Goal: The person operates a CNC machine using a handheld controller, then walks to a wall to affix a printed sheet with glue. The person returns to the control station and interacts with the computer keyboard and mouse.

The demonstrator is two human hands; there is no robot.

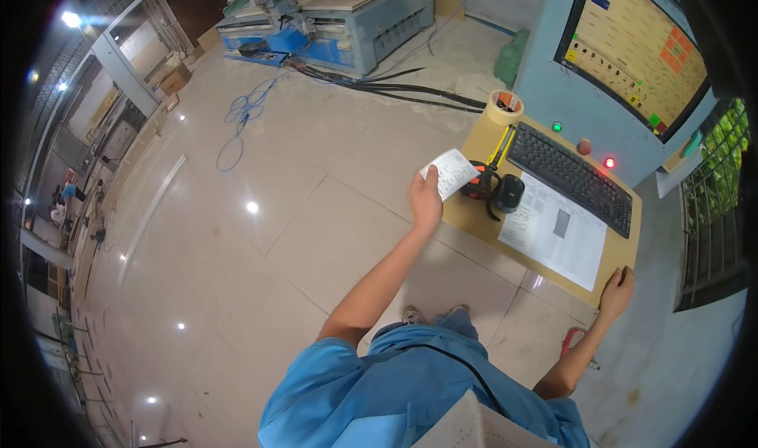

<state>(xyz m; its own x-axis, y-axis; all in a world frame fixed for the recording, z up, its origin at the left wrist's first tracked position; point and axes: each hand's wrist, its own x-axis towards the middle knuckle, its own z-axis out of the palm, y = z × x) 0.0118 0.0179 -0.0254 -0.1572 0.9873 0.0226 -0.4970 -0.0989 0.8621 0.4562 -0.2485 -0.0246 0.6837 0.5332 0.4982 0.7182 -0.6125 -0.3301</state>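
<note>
Note (452,173): bears several short dark lines of writing, too small for reading.
Sheet (545,243): covered with fine marks and one dark grey rectangle; the words cannot be made out.
Screen (636,53): pale yellow, with rows of small marks and a group of orange squares.
Note's direction: written face turned up to the view, free end toward the upper right; the long axis I cannot tell, because the hand covers one end.
Note's place: above the left edge of the board (474,222), in view just beside the black-orange tool (477,181).
Left hand (426,202): pinches the note, thumb on its written face.
Right hand (617,292): at the near right corner of the board, fingers bent; how firmly it holds, I cannot tell.
Count on board: one sheet, one keyboard (570,177), one mouse (508,193), one tape roll (504,107), one black-orange tool, one yellow stick (500,145).
Lights: two lit, one green (557,127), one red (609,163).
</note>
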